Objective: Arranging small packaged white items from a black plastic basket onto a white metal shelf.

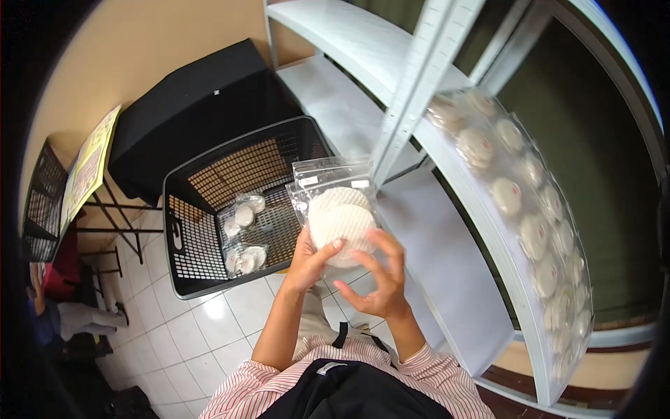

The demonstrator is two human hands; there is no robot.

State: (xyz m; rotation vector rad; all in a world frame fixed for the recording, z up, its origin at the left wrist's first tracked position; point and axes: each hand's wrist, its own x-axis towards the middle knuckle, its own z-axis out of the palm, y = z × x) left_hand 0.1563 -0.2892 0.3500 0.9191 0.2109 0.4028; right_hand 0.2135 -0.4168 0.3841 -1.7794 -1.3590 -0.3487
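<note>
Clear zip-top plastic bags (pixel 335 180), overlapping and bearing small white labels, are gripped in my left hand (pixel 309 259), its thumb across the front. Inside them show round, off-white discs (pixel 343 222) with a waffle-like texture. My right hand (pixel 384 280) is at the right side of the bags, fingers spread and curved; whether its fingertips touch the plastic is hard to tell. Beyond my hands stands a black mesh-sided plastic basket (pixel 175 280). On its bottom lie a few clear packets (pixel 243 217) of round white discs.
At right, a white metal shelf unit (pixel 442 251) carries rows of bagged white discs (pixel 534 235) on its upper shelf. A black-draped table (pixel 193 99) stands behind the basket. A yellow printed board (pixel 91 167) is at left; a person (pixel 78 317) is farther left on the tiled floor (pixel 209 335).
</note>
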